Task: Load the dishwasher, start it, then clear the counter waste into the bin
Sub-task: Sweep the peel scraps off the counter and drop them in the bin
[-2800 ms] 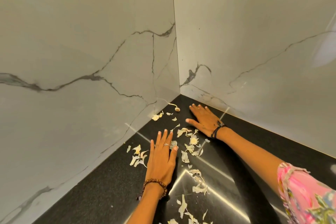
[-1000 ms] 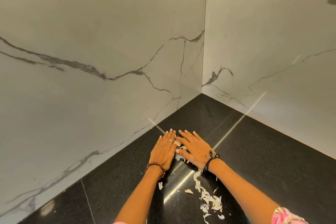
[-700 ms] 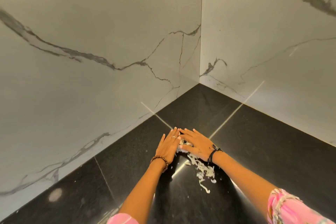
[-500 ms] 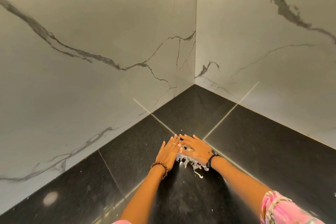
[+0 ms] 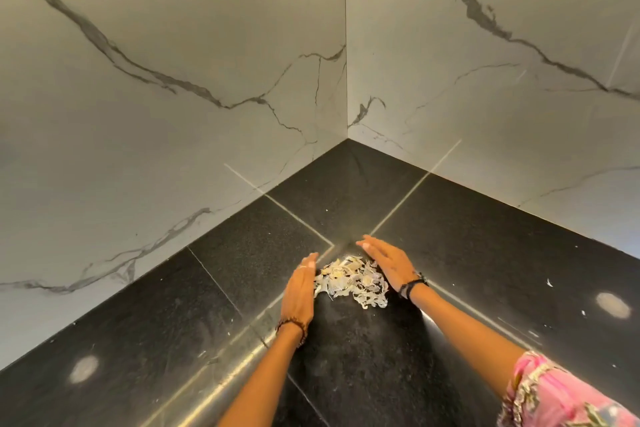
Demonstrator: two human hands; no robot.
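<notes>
White marble-look wall panels (image 5: pixel 173 114) with dark grey veins fill the upper half of the frame and meet in a vertical corner just right of centre. Below them, a black speckled worktop (image 5: pixel 485 253) is seen running into that corner, its surface crossed by bright reflected lines, with two pale round light reflections, one at the lower left and one at the right edge.

A small heap of pale, papery peelings (image 5: pixel 351 280) is gathered on the worktop just below the middle of the frame, where the reflected lines cross. The heap is flanked by both hands. The left hand (image 5: pixel 299 291) is set on edge on the worktop at the heap's left side, fingers straight and held together, pointing up the frame; its palm side is turned to the heap and appears to touch the heap's edge. A ring is worn on one finger, and a beaded bracelet (image 5: pixel 292 324) is seen at the wrist. The right hand (image 5: pixel 389 262) is placed at the heap's upper right, fingers straight and together, angled toward the upper left, with its inner side against the peelings. A dark band (image 5: pixel 410 286) is worn at that wrist, and a pink patterned sleeve (image 5: pixel 554 395) is visible in the lower right corner.

Nothing is gripped by either hand. A few tiny white flecks (image 5: pixel 549 282) are scattered on the worktop toward the right of the frame, well apart from the heap.
</notes>
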